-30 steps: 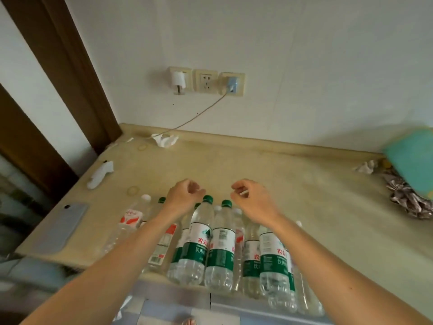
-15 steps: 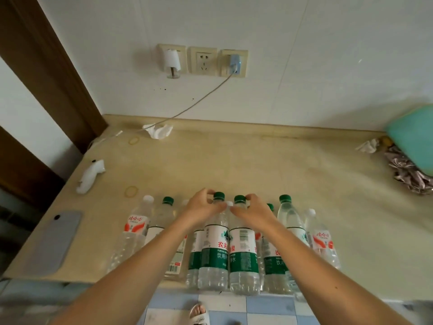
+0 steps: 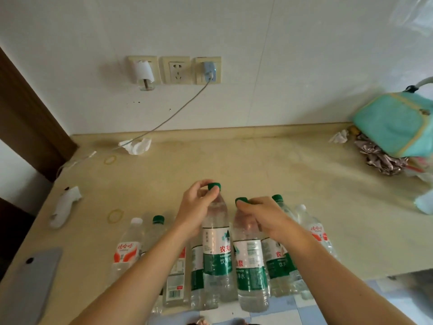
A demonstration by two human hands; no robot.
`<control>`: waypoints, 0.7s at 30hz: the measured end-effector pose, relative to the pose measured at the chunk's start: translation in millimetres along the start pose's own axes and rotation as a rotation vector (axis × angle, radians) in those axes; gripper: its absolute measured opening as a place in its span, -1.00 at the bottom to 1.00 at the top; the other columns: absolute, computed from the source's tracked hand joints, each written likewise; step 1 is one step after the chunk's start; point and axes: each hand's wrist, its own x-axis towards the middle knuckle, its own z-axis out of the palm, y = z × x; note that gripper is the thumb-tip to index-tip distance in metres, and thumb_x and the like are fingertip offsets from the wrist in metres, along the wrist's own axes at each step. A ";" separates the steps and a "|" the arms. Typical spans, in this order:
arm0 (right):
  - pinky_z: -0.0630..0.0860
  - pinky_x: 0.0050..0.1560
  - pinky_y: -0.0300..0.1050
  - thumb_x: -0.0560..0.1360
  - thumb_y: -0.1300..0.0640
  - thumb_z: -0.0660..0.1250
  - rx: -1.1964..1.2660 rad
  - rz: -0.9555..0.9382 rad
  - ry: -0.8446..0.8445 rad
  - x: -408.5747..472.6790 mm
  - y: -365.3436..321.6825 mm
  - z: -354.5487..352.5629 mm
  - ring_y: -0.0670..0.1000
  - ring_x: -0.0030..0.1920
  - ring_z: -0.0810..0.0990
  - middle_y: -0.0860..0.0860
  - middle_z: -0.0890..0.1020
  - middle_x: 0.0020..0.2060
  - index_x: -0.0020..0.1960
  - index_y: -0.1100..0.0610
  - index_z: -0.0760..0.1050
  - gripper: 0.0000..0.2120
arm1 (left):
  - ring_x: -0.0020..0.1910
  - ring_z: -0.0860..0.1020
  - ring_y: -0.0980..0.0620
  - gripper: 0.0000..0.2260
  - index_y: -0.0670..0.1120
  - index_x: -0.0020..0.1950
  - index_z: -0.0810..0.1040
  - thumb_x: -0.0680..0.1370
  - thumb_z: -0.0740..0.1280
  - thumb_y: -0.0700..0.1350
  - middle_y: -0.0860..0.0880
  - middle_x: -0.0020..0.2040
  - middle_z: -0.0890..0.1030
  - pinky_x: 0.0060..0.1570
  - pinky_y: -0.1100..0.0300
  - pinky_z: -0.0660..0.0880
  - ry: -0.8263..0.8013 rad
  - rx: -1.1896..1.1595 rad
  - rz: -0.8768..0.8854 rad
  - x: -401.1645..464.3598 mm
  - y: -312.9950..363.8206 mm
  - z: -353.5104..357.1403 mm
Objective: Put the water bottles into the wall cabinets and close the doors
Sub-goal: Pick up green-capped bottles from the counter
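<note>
Several clear water bottles stand in a row at the front edge of the beige counter (image 3: 234, 165). My left hand (image 3: 195, 204) grips the neck of a green-capped bottle (image 3: 216, 249), which sits higher than its neighbours. My right hand (image 3: 262, 215) grips the neck of a second green-capped bottle (image 3: 250, 261) beside it. Other bottles remain: one with a red label and white cap (image 3: 127, 249) at the left, a green-capped one (image 3: 155, 231), and more at the right (image 3: 314, 233). No wall cabinet is in view.
A grey phone (image 3: 30, 277) lies at the counter's left front. Crumpled tissues (image 3: 137, 146), a white object (image 3: 64, 205) and rubber bands (image 3: 115, 215) lie on the left. A teal bag (image 3: 393, 123) on crumpled foil sits at right. A charger cable (image 3: 178, 111) hangs from wall sockets.
Both hands have closed around the necks of the two middle green-capped bottles. The left bottle has risen above the row. The view has tilted up toward the wall.
</note>
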 end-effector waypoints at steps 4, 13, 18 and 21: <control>0.57 -0.14 -0.04 0.56 0.14 0.44 0.033 -0.159 0.020 -10.5 -35.0 -15.4 0.08 -0.17 0.67 0.17 0.73 -0.14 -0.05 0.18 0.65 -0.90 | -0.01 0.71 -0.09 -0.78 -0.01 0.22 0.57 0.59 0.41 -0.14 -0.10 -0.03 0.73 -0.04 0.04 0.66 -0.032 -0.023 0.115 9.5 33.1 3.4; 0.52 -0.05 -0.26 0.39 0.12 0.60 -0.109 -0.525 0.229 7.9 -97.9 -28.4 -0.11 0.00 0.63 -0.13 0.69 -0.06 0.00 -0.06 0.60 -0.74 | 0.14 0.62 0.06 -0.74 0.05 0.21 0.55 0.56 0.45 -0.17 0.02 0.11 0.66 0.13 0.24 0.55 0.061 0.180 0.520 25.0 87.6 7.8; 0.55 0.03 -0.22 0.41 0.17 0.59 -0.120 -0.514 0.292 41.3 -85.4 -18.2 -0.06 0.06 0.63 -0.11 0.68 -0.04 0.11 0.06 0.60 -0.68 | 0.12 0.62 0.14 -0.65 0.09 0.11 0.55 0.49 0.50 -0.29 0.14 0.07 0.65 0.19 0.24 0.52 0.103 0.266 0.513 37.1 81.0 10.9; 0.58 0.18 -0.01 0.43 0.19 0.57 -0.135 -0.482 0.295 56.8 -80.2 -16.0 -0.02 0.11 0.63 -0.10 0.67 -0.02 0.14 0.06 0.60 -0.68 | 0.09 0.63 0.15 -0.64 0.11 0.03 0.54 0.46 0.51 -0.32 0.18 0.01 0.65 0.19 0.24 0.53 0.163 0.299 0.506 44.8 69.8 10.8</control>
